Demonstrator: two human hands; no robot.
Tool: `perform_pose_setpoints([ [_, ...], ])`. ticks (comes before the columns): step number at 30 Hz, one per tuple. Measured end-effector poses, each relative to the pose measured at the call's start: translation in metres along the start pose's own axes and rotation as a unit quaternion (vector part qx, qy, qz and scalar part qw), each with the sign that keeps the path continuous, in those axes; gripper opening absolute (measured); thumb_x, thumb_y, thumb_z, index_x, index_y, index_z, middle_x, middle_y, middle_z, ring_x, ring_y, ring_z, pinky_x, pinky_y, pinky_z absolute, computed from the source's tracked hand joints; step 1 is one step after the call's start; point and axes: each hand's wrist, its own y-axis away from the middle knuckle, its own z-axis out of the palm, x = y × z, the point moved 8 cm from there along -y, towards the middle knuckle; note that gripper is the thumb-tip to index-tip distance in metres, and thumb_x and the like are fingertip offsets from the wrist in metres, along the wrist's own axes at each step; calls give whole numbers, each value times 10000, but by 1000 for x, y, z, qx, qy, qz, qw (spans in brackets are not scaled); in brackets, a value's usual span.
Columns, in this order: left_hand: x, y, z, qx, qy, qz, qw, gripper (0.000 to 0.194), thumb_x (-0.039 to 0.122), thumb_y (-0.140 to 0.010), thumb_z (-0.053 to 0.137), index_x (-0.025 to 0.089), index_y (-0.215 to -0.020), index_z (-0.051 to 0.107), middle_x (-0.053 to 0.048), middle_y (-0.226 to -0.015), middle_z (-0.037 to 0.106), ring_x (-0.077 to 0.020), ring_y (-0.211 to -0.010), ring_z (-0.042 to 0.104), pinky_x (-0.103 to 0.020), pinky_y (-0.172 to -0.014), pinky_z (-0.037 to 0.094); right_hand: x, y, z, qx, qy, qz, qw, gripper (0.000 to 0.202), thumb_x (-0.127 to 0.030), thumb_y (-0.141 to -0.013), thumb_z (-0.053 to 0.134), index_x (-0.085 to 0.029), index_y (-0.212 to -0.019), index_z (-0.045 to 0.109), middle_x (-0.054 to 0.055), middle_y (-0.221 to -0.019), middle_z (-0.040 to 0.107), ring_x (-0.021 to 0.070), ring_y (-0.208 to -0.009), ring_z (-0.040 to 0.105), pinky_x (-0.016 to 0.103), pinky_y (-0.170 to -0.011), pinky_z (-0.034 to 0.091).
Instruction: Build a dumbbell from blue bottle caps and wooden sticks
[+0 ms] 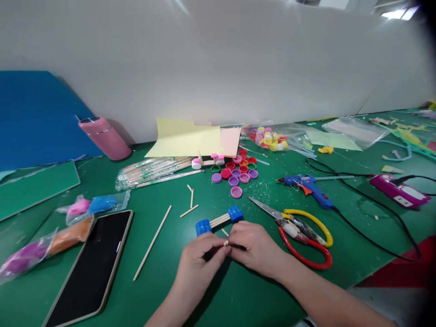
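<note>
My left hand (199, 256) and my right hand (255, 247) meet low in the middle of the view. Thumbs and fingers of both pinch a small pale piece (225, 243) that looks like wooden stick ends. Just beyond the fingertips lies a dumbbell-shaped piece, with short wooden sticks (220, 221) joining blue bottle caps (235, 213) at its two ends. A short stick (225, 232) shows partly behind my fingers. Scissors (296, 231) with yellow and red handles rest right of my right hand. To the left lies a long wooden stick (152, 243).
Loose bottle caps (236, 192) lie beyond the hands, near bagged sticks (156, 169) and a small cap-and-stick model (208, 161). A blue glue gun (308, 185) trails its cord at right. A phone (90, 268), bagged clay (70, 235) and a pink bottle (105, 136) are at left.
</note>
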Motion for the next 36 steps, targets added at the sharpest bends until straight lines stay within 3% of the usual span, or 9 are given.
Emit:
perform_pose_setpoints([
  [14, -8, 1, 0, -7, -4, -46, 999, 92, 162, -677, 597, 176, -641, 681, -17, -610, 677, -144, -560, 608, -224, -517, 478, -2, -1, 1, -13, 30, -2, 999, 230, -272, -855, 457, -175, -692, 586, 16, -654, 555, 146, -644, 483, 249, -583, 344],
  [21, -16, 0, 0, 1, 79, -107, 991, 52, 161, -628, 642, 172, -614, 690, -11, -596, 660, -137, -560, 573, -222, -535, 442, -3, -3, -2, -11, -8, 19, 1000, 162, -211, -797, 517, -166, -650, 567, 1, -632, 521, 135, -626, 470, 238, -574, 342],
  [24, -23, 2, 2, -11, 175, -193, 965, 25, 176, -603, 681, 157, -587, 676, 1, -575, 639, -116, -546, 536, -204, -529, 412, -5, -3, -6, -13, -88, 48, 995, 123, -178, -752, 556, -157, -632, 567, -17, -621, 496, 113, -608, 466, 214, -563, 348],
  [29, -27, 13, 15, -56, 333, -328, 882, 164, 220, -586, 724, 129, -517, 607, 18, -498, 579, -82, -502, 481, -185, -503, 368, -7, 1, 2, -73, -281, 107, 951, 97, -220, -723, 601, -128, -706, 631, -39, -601, 453, 73, -520, 406, 173, -466, 318],
  [32, -28, 18, 18, -52, 379, -369, 847, 208, 209, -558, 746, 125, -486, 570, 46, -440, 523, -46, -442, 423, -155, -454, 324, -4, 3, 7, -88, -341, 134, 926, 221, -305, -757, 573, -108, -699, 654, -33, -573, 446, 73, -510, 378, 177, -455, 306],
  [36, -27, 20, 21, -56, 404, -378, 831, 218, 212, -579, 738, 125, -488, 560, 66, -391, 477, -17, -387, 362, -129, -401, 267, 1, 4, 13, -83, -394, 161, 901, 284, -346, -767, 564, -100, -645, 635, -35, -520, 446, 71, -494, 375, 174, -445, 296],
])
